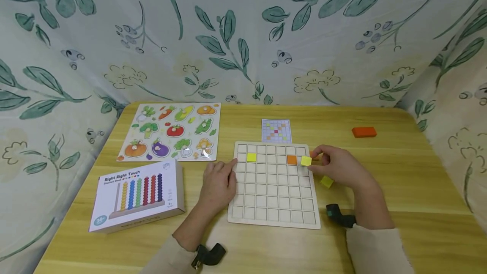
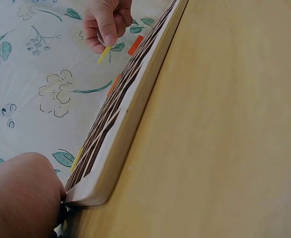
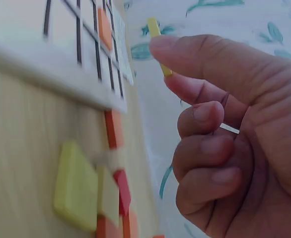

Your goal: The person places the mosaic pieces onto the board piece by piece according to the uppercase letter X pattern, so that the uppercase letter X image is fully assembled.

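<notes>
A pale wooden grid board (image 1: 266, 189) lies in front of me, with a yellow tile (image 1: 251, 157) in its upper left and an orange tile (image 1: 291, 159) in its upper right. My right hand (image 1: 336, 166) pinches another yellow tile (image 1: 306, 161) between thumb and index finger, above the board's right edge. In the right wrist view, the other fingers of that hand are curled in. My left hand (image 1: 220, 183) rests against the board's left edge, its index fingertip touching the upper part. A loose yellow tile (image 3: 76, 186) lies beside the board, near orange and red tiles (image 3: 121, 191).
A printed card (image 1: 276, 131) with a coloured grid pattern lies behind the board. At the left are a vegetable puzzle (image 1: 175, 141) and a white bead-toy box (image 1: 137, 193). An orange block (image 1: 364, 132) sits at the back right. Patterned cloth hangs behind the table.
</notes>
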`<move>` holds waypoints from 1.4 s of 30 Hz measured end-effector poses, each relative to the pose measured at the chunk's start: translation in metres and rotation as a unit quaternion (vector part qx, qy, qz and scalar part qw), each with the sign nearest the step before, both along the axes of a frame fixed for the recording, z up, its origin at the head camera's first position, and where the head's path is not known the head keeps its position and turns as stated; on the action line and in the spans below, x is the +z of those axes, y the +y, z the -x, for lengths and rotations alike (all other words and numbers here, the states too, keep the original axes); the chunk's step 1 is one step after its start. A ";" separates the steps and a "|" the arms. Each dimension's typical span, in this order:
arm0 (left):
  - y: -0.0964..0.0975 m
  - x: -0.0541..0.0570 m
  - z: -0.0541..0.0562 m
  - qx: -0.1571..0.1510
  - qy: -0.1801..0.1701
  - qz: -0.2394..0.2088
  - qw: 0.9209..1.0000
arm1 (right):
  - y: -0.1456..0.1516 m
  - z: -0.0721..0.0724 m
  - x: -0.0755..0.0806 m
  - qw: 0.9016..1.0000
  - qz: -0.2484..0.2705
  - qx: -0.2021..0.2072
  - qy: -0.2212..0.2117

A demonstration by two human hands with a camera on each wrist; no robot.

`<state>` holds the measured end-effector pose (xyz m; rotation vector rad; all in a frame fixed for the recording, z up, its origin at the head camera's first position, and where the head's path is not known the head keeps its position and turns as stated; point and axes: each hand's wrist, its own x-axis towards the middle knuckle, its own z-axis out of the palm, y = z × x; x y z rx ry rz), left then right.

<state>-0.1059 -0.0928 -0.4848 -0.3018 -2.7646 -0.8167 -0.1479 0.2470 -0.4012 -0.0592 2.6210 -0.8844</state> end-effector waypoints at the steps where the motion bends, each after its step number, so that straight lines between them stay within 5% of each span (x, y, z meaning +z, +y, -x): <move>1: 0.000 0.000 0.000 0.000 0.002 0.000 1.000 | -0.005 -0.001 0.001 1.000 0.007 0.005 0.004; 22: 0.000 0.002 -0.001 0.001 -0.010 -0.003 1.000 | -0.097 -0.008 -0.012 0.995 0.058 0.076 0.032; 42: 0.000 0.001 0.000 0.003 -0.012 -0.002 1.000 | -0.109 -0.002 -0.037 0.997 0.032 0.047 0.051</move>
